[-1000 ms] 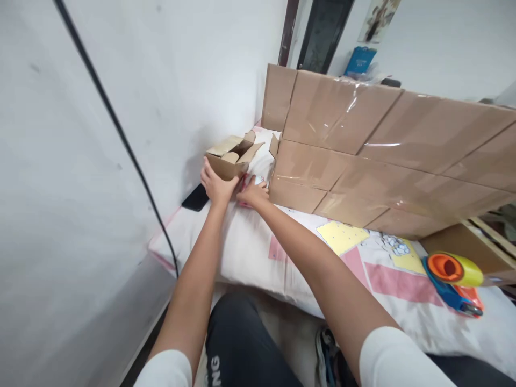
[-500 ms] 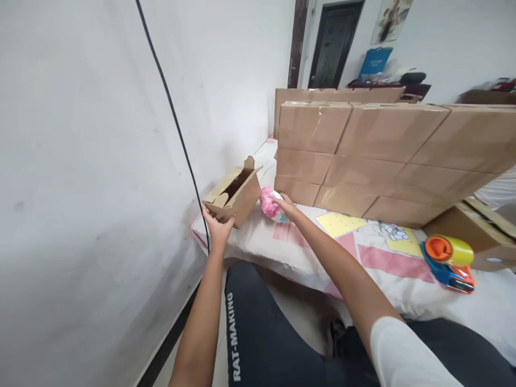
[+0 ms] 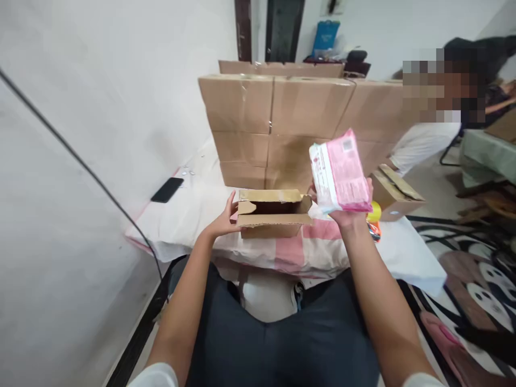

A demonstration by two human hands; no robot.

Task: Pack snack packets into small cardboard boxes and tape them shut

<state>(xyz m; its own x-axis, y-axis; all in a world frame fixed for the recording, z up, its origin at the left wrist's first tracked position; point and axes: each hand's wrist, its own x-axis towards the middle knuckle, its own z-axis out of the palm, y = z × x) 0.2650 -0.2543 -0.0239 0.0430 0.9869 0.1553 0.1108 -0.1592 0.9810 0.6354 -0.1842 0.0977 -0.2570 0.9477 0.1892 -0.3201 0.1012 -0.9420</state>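
Observation:
With my left hand (image 3: 223, 219) I grip the left end of a small open cardboard box (image 3: 272, 231), thumb on its far side and fingers at the near edge. The box stands upright on the cloth-covered table, its top flaps raised and its inside dark. In my right hand (image 3: 350, 216) is a pink and white soft plastic pack (image 3: 341, 172) with printed text and a square code. The pack is held up in the air to the right of the box, and it hides most of my right fingers.
A wall of taped cardboard boxes (image 3: 242, 107) stands behind the box. A black phone (image 3: 167, 190) lies at left on the tablecloth (image 3: 193, 226). A tape dispenser (image 3: 374, 228) and another carton (image 3: 397, 199) are at right. A person (image 3: 427, 137) is beyond them. A black cable (image 3: 80, 161) hangs along the wall.
The small box has moved from the table's left end towards the middle and now stands level. My right hand has raised the pink pack from the table. The view has turned right.

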